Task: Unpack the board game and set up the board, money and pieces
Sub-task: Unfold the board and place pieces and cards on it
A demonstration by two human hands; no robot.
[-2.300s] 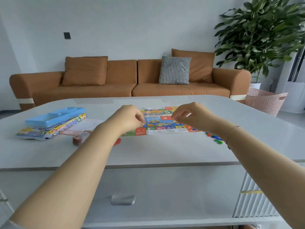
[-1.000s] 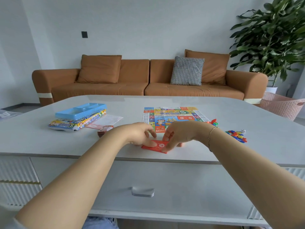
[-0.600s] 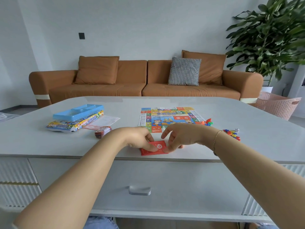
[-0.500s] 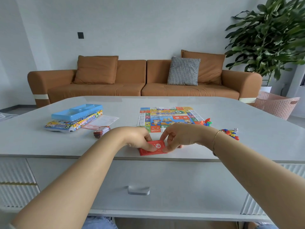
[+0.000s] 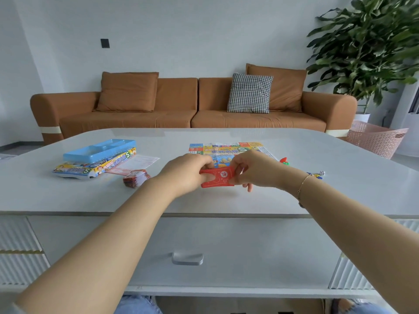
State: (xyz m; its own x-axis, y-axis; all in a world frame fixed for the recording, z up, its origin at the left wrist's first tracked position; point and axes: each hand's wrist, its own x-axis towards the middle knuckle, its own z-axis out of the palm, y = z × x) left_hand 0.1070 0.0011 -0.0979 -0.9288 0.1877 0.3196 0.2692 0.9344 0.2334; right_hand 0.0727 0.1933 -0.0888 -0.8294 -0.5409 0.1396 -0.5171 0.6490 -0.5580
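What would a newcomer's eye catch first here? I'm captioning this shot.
The red card stack, held above the table's near middle between the left hand and right hand. Behind it lies the colourful game board; at far left, a blue tray rests on the game box.

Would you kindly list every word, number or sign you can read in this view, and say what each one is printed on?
"S" in a green circle: game board, far edge.
"S" in a green circle: flattened game box, at two places.
White circular emblem on the red card stack held by the left hand and right hand: unreadable.
Board squares, paper sheet, small card pile: print too small to read.
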